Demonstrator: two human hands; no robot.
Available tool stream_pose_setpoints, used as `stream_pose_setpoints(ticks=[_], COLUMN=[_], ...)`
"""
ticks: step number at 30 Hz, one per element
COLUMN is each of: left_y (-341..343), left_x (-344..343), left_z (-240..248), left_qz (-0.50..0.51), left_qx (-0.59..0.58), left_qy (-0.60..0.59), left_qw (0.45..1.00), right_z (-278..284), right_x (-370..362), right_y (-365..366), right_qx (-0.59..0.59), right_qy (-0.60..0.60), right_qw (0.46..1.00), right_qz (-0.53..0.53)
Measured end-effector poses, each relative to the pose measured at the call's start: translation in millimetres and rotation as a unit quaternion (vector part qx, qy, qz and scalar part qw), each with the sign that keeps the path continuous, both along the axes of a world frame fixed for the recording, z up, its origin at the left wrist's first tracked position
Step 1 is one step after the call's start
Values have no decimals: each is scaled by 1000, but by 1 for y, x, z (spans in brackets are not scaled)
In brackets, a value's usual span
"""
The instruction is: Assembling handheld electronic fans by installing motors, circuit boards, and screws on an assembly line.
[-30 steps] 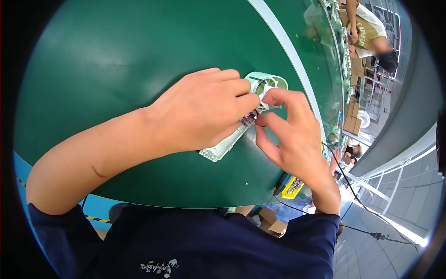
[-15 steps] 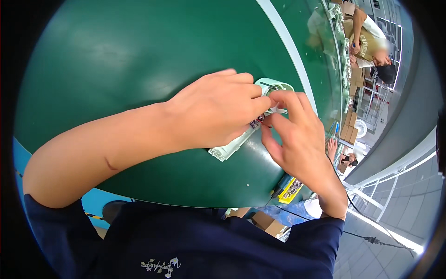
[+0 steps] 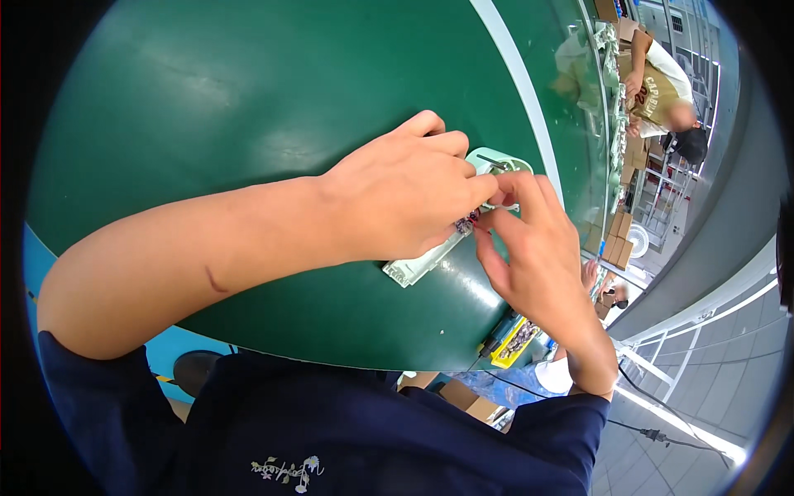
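A pale green plastic housing [image 3: 422,263], long with a rounded far end, lies slanted on the green table between my hands. Small dark parts and a bit of red, perhaps wire, [image 3: 467,221] show in its middle. My left hand [image 3: 413,198] is closed over the housing from the left, its index finger reaching to the middle; its thumb is mostly hidden. From the right, my right hand [image 3: 538,248] bends its fingers to the same spot, thumb and index finger pinched together at the small parts. What sits between these fingertips is too small to make out.
A yellow tray of small metal parts [image 3: 517,341] and a dark power screwdriver [image 3: 499,331] lie by the table's near right edge. A white strip [image 3: 521,83] curves along the table. Co-workers [image 3: 662,87] sit beyond at the right, near cardboard boxes and a white fan [image 3: 638,240].
The view has shifted slightly, so table, housing and hands appear a little further right. Both hands stay at the housing, with only small finger movements.
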State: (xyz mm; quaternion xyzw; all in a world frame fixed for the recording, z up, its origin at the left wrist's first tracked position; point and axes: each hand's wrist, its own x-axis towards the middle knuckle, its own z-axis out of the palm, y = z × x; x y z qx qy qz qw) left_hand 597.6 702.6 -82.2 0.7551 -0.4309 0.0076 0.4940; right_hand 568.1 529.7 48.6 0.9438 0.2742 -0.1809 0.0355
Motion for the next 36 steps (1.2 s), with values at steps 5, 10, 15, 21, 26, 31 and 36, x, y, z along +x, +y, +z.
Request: stream_pose_setpoints(ticks=[5,10,15,21,26,31,36], left_y=[4,6,2,3,-5,68,261], left_x=[4,1,-3,-12,7,100,179], left_z=[6,23,15,27,30,57,70], left_qz=[-3,-7,2,3,24,324,622], left_qx=[6,17,27,51,7,-116,13], left_qy=[-3,-30,-2,60,104,-88,-275], left_qw=[1000,999,1000,997,994,935,733], right_z=[3,9,-14,-88,-78,-111,-144], right_x=[1,-7,-40,-105,-65,46,207], right_y=[7,3,-25,-12,-1,-35,-123], right_qx=[-64,-28,202,573,534,498,499], right_qy=[-27,-51,-154,-23,-36,-129,-194], right_qw=[996,998,955,644,682,735,727], right_qz=[47,29,-154,-506,-499,-442,-431])
